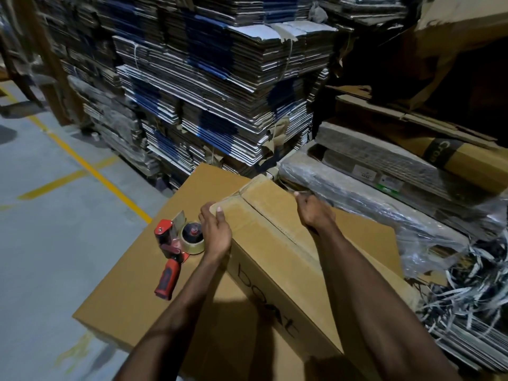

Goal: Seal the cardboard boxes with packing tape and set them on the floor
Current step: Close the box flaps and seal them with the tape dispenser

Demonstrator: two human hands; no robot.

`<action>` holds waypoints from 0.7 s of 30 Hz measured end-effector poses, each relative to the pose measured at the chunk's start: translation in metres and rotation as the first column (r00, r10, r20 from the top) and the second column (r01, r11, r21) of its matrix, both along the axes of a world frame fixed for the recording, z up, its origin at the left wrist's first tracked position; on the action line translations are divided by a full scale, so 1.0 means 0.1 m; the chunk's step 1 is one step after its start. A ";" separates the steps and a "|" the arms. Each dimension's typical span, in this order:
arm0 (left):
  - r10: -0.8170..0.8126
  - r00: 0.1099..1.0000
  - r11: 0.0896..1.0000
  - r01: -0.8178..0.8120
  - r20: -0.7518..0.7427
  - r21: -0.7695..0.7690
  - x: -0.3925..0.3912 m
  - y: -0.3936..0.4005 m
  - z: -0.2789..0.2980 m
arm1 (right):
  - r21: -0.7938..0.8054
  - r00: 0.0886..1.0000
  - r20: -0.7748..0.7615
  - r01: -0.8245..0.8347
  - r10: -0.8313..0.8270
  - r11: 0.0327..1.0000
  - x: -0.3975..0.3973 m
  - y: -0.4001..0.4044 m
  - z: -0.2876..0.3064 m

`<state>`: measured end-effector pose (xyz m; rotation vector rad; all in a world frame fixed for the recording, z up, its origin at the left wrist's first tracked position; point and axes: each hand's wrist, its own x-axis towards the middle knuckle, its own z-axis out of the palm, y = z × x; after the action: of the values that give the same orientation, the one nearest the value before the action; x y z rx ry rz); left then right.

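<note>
1. The cardboard box (277,243) lies between the left hand (217,232) and right hand (314,213), on a flat cardboard sheet (132,292).
2. The tape dispenser (176,248) lies just left of the left hand.
3. Stacked flattened cartons (220,86) stand beyond both hands.

This is a warehouse or packing store for cardboard. The tall stack of flattened cartons (220,86), tied in bundles with string, fills the middle of the view and rises past the top edge. Left of that stack lies a grey concrete floor (41,243) painted with yellow lane lines (90,169). Right of it, more flat cartons lie wrapped in clear plastic film (371,199), with a heap of cut strapping (467,292) below them. In front of the stack a red tape dispenser (176,246) rests on a brown box (132,284).
</note>
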<state>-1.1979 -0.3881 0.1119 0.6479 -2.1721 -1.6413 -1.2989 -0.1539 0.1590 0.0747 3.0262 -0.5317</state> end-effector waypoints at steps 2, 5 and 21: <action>-0.012 1.000 0.999 0.012 -0.018 -0.042 -0.01 -0.03 -0.05 | 0.046 1.000 0.013 -0.027 0.027 0.999 -0.02 -0.01 0.03; -0.035 0.999 0.999 0.034 -0.024 -0.030 -0.03 -0.05 -0.06 | 0.039 0.999 0.038 -0.034 0.032 0.999 -0.02 0.00 0.05; -0.231 0.973 0.966 0.228 0.017 0.122 -0.32 -0.04 0.05 | 0.115 0.986 -0.159 -0.023 0.041 0.993 0.26 -0.12 0.00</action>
<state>-1.2296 -0.3917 0.1165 0.4698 -2.2560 -1.9019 -1.2729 -0.1662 0.1590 -0.0113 3.2073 -0.3811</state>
